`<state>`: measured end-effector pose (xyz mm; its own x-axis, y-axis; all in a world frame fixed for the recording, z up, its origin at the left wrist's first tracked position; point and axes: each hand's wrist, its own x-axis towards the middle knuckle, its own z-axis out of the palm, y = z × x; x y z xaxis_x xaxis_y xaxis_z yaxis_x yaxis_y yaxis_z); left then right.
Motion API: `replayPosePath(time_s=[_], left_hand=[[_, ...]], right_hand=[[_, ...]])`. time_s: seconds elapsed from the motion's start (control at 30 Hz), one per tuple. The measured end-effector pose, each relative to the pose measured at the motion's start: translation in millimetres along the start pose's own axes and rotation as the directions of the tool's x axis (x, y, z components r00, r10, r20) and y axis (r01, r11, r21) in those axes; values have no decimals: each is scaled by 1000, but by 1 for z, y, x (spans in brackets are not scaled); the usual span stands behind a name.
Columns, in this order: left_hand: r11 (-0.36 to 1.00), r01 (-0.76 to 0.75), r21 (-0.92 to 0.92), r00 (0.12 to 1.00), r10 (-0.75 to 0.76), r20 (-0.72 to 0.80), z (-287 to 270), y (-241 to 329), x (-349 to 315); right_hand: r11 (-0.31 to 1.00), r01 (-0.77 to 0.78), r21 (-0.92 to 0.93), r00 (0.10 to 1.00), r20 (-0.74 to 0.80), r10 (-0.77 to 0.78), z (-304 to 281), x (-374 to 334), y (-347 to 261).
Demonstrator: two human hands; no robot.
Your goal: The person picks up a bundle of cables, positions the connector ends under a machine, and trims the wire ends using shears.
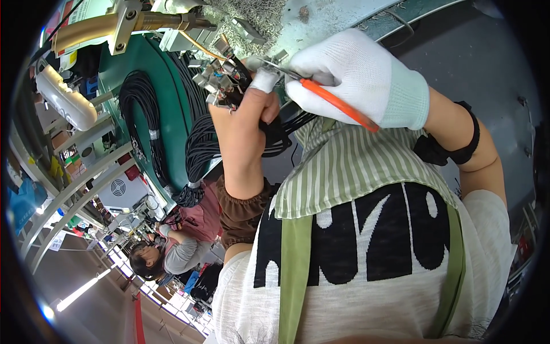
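My left hand (245, 123) is bare apart from a white wrap on the thumb. Its fingers close round a bunch of black cables whose ends carry small metal connectors (213, 81). In a white knitted glove, my right hand (358, 77) grips an orange-handled tool (339, 104) with a slim metal tip. That tip reaches to the left thumb, among the connectors; whether it touches one I cannot tell. The right fingertips are partly hidden behind the tool and glove. From the left hand, black cables (200, 143) trail down and left.
A coiled bundle of black cable (137, 106) lies on the green table top (172, 135). Small metal scraps (260, 20) cover the bench beyond my hands. A brass-coloured tube in a metal clamp (154, 22) juts in at upper left. Another person (192, 249) works at lower left.
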<state>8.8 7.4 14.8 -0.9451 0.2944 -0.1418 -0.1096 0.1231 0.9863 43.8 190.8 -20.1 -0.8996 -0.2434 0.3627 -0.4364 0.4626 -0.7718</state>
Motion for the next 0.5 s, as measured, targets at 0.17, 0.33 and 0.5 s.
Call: replayPosePath(time_s=[0.17,0.33,0.5], left_hand=[[814,316,-486,948,-257,187,-35,-34,-1],[687,307,-658,947,-289,141,-53,-47,29],[787,298,-541,954,-243,173,-46,-41,68]], right_hand=[[990,-29,140,999,-9,31,14,-8,14],[825,-418,379,908,143,394,5,12,28],[776,-452,440,891,180,417,5,54,45]])
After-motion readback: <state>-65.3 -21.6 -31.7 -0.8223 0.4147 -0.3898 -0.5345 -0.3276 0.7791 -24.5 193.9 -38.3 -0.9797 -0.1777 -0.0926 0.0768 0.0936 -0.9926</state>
